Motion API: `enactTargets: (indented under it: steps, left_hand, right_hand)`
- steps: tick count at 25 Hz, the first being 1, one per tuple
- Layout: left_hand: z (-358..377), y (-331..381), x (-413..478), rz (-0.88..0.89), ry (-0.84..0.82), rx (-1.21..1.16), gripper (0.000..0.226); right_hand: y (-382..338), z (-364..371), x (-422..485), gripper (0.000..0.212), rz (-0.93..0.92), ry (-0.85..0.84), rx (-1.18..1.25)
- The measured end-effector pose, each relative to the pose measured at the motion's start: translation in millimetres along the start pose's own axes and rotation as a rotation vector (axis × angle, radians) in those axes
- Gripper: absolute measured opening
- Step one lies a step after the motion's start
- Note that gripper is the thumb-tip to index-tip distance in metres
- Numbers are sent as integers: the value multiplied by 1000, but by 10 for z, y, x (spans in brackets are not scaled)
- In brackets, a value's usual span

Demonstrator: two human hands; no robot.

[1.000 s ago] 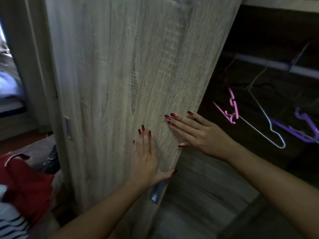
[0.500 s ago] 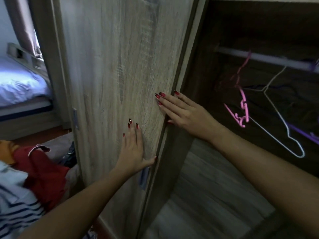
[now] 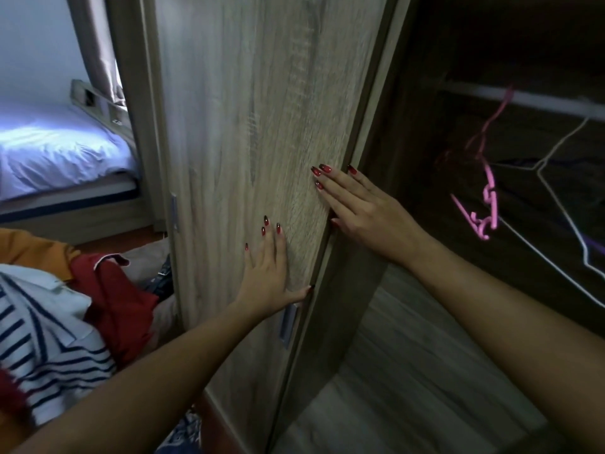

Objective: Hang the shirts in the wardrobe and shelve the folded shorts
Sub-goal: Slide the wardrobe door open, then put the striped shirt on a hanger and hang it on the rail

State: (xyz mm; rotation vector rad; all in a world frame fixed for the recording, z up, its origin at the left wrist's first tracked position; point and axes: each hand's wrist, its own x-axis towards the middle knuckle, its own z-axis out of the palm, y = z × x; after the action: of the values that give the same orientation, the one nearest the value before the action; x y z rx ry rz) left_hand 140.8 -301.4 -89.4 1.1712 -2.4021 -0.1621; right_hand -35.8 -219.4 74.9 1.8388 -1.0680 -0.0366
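Sliding the wardrobe door looks to be the step: left hand and right hand lie flat on it, fingers straight, holding nothing. Best pushed level along its track, with even pressure. Door's long axis is vertical, its face toward the wearer; shirts are heaped lower left beside it, crumpled, with no clear axis.

Pressing flat on pale wood-grain wardrobe door at frame centre: left hand below, right hand at its right edge. Pink plastic hanger in dark interior, right. Navy-striped white shirt, red garment lower left.
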Motion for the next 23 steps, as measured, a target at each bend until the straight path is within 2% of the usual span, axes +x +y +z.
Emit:
enactTargets:
  steps: [6,11,14,19,23]
  left_hand:
    - [11,-196,-367,-86,-18,88,104]
    - [-1,-848,-1436,-373,-71,120,90]
    - [-161,-1307,-2076,-516,-76,147,81]
    - [-607,-1962,-2907,-712,31,141,69]
    - [-1061,-2562,-2953,-840,126,121,54]
  right_hand:
    - [-537,70,-25,45,149,8,228]
    - [-1468,335,92,36,155,16,574]
    - [-2029,463,275,35,134,-54,737]
    - [-3030,478,838,41,42,-159,985]
    - [-3549,413,1529,38,75,-231,1219]
